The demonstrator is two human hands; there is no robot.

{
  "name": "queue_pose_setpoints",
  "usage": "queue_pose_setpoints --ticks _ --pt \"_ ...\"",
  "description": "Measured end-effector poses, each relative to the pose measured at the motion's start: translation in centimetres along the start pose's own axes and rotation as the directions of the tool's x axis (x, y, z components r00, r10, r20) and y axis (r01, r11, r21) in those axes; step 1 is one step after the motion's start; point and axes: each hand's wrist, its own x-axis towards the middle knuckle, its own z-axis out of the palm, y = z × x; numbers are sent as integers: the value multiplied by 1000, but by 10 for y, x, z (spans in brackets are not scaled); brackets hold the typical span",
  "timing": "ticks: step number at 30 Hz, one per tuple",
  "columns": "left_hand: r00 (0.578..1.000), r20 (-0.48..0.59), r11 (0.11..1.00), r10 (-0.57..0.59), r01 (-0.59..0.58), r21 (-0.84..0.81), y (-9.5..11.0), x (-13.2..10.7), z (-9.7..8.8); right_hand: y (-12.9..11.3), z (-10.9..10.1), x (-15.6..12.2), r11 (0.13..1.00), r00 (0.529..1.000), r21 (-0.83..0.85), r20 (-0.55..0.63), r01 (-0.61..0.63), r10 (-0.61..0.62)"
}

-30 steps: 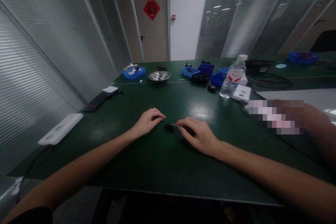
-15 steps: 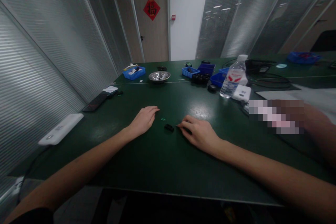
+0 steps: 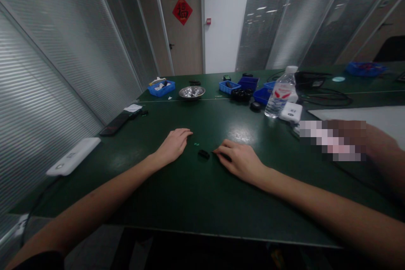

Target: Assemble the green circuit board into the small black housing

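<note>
- The right hand (image 3: 237, 158) brings thumb and forefinger to a narrow pinch on a thin sliver (image 3: 213, 152), its tip barely showing and too small to identify.
- The left hand (image 3: 172, 144) lies palm down with its fingers stretched forward, straight and side by side; its thumb is hard to make out.
- A small black piece (image 3: 204, 154) sits on the table between the two hands, just beside the right fingertips.
- Tiny green bits (image 3: 196, 144) lie just beyond the black piece, nearer the left hand.
- The green table (image 3: 152, 206) spreads out beneath both forearms.
- At right, another person's arm (image 3: 384, 143) reaches in, the hand hidden under a pixelated patch, near a pale sheet (image 3: 376, 114).
- A clear bottle with a red-marked label (image 3: 278, 95) stands upright beside a white box (image 3: 291, 112).
- At left, a white bar-shaped device (image 3: 74, 156) rests near a dark flat slab (image 3: 115, 124).
- Farther back, a metal bowl (image 3: 190, 98) stands between a blue basket (image 3: 163, 91) and a second blue basket (image 3: 228, 90).
- A red diamond sign (image 3: 182, 11) hangs on the door (image 3: 193, 46) behind.
</note>
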Motion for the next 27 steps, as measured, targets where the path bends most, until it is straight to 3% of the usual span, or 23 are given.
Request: queue_pose_setpoints --ticks 5,9,12,17,27 --pt "986 -79 987 149 -152 -44 40 -3 -10 -2 -3 1 1000 999 -1 37 -21 21" --pt "966 22 964 258 -256 -77 69 -8 -8 -4 -5 2 999 996 -19 81 -44 45" --pt "980 24 978 195 -193 -80 65 -8 -5 -4 -6 2 998 994 -27 95 -53 55" --pt "998 -5 986 62 -62 -158 39 -3 -8 -3 -8 1 999 995 -12 89 -48 49" --pt "967 149 978 205 -199 -58 36 -9 -21 0 -5 1 999 997 -1 75 -36 36"
